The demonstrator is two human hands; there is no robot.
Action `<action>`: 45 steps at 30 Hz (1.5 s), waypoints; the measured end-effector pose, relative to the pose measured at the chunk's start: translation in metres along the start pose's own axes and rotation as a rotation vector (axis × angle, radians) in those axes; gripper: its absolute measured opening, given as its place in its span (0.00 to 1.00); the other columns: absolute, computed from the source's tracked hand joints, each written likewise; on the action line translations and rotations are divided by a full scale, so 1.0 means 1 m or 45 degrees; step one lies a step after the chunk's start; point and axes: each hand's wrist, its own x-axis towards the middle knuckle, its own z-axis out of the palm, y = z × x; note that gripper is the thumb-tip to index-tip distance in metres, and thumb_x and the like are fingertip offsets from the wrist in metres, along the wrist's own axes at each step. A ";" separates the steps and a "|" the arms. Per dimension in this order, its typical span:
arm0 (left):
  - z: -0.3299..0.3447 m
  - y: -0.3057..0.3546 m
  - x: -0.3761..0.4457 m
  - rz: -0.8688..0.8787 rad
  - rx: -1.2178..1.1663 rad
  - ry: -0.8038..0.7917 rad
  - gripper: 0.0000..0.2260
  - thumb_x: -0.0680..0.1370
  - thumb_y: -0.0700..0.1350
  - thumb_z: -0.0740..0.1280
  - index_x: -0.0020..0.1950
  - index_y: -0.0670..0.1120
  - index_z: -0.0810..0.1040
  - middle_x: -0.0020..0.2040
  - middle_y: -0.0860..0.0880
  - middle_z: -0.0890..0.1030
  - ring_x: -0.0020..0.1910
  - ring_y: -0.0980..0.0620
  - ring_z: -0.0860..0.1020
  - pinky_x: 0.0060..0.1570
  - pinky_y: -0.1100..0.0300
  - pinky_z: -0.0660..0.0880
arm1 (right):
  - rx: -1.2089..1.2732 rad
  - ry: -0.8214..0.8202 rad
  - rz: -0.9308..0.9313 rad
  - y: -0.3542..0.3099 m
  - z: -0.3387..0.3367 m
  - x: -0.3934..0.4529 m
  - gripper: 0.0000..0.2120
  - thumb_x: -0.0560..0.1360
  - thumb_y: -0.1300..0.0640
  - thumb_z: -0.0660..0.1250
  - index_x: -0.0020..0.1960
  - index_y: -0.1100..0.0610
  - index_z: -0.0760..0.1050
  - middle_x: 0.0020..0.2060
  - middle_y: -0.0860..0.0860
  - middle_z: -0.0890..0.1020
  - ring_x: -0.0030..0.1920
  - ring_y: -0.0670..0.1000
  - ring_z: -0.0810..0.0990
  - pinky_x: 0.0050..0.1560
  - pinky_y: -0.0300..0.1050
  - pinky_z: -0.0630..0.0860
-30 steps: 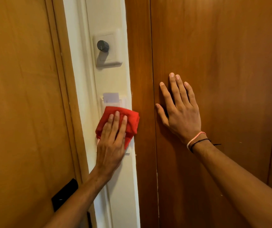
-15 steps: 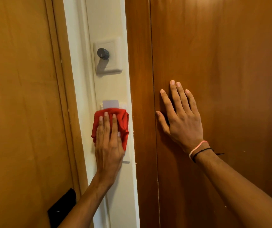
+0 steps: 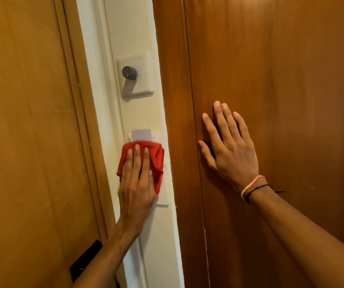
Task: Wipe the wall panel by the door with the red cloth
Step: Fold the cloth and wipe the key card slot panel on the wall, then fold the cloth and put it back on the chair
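Observation:
A narrow cream wall panel [image 3: 138, 113] runs upright between a wooden door on the left and dark wood on the right. My left hand [image 3: 136, 183] presses the bunched red cloth [image 3: 156, 161] flat against the panel, over a white card-holder plate [image 3: 162, 192] whose card [image 3: 141, 134] sticks out on top. The cloth hides most of the plate. My right hand [image 3: 229, 150] lies flat, fingers spread, on the dark wooden panel [image 3: 271, 80] to the right, holding nothing.
A white switch plate with a dark round knob [image 3: 129, 72] sits on the panel above the cloth. The light wooden door [image 3: 25, 121] fills the left side, with a black lock fitting [image 3: 85, 259] low down.
The cloth and my left hand have shifted left on the panel and turned more upright. The view has tilted up, so everything sits lower in frame. My right hand stays flat on the wood.

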 end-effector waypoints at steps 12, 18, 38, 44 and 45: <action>-0.008 0.011 -0.002 -0.063 -0.020 -0.030 0.25 0.83 0.50 0.52 0.77 0.39 0.56 0.78 0.38 0.58 0.78 0.38 0.54 0.74 0.37 0.62 | 0.030 -0.001 0.006 -0.001 0.004 -0.002 0.31 0.85 0.40 0.51 0.83 0.55 0.58 0.83 0.61 0.59 0.84 0.60 0.57 0.84 0.57 0.56; -0.019 0.022 -0.033 0.061 -0.220 -0.103 0.27 0.83 0.55 0.45 0.74 0.37 0.64 0.73 0.36 0.68 0.74 0.36 0.64 0.69 0.34 0.68 | 0.112 -0.092 0.046 -0.007 -0.012 0.001 0.30 0.85 0.41 0.55 0.82 0.56 0.62 0.82 0.61 0.60 0.83 0.61 0.59 0.83 0.59 0.59; -0.051 0.007 0.011 -0.433 -0.881 0.074 0.19 0.73 0.43 0.75 0.62 0.45 0.78 0.55 0.45 0.82 0.51 0.48 0.78 0.49 0.57 0.79 | 0.789 -0.608 0.212 -0.086 -0.074 -0.011 0.10 0.82 0.51 0.61 0.56 0.56 0.76 0.51 0.53 0.80 0.50 0.53 0.76 0.50 0.49 0.76; -0.043 0.067 -0.006 -0.262 -1.076 0.006 0.17 0.76 0.46 0.71 0.62 0.46 0.71 0.57 0.47 0.78 0.55 0.53 0.77 0.48 0.67 0.78 | 1.122 -0.469 0.574 -0.037 -0.095 -0.035 0.05 0.80 0.57 0.65 0.54 0.56 0.74 0.48 0.50 0.76 0.43 0.45 0.74 0.43 0.32 0.70; -0.041 0.078 -0.011 -0.259 -1.129 -0.028 0.17 0.77 0.47 0.69 0.63 0.47 0.69 0.57 0.48 0.77 0.55 0.54 0.78 0.48 0.65 0.80 | 1.142 -0.457 0.598 -0.030 -0.097 -0.041 0.05 0.80 0.57 0.65 0.55 0.56 0.74 0.48 0.49 0.76 0.43 0.43 0.73 0.44 0.29 0.70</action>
